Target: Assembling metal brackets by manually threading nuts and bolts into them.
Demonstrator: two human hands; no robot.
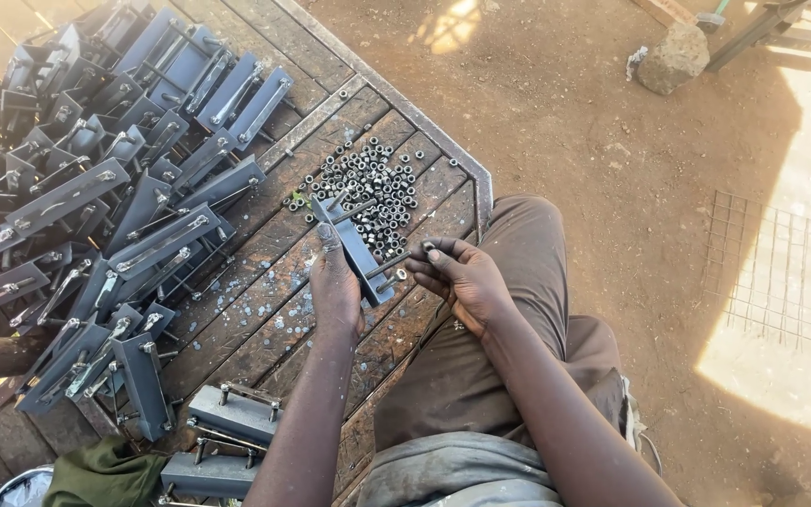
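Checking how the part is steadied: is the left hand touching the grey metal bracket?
Touching. The head view shows the left hand lying along the grey metal bracket, fingers pressed against its flat side, no gap between them.

Bystanders around the wooden bench

A big heap of grey metal brackets (96, 188) fills the left half of the frame on the plank table (255, 310). At the lower left lie a green cloth (105, 474) and, beside it in the corner, what may be a pale bowl (21, 488). A stone (673, 56) sits at the top right on the reddish dirt ground (593, 141), and a wire mesh panel (781, 277) lies at the right edge.
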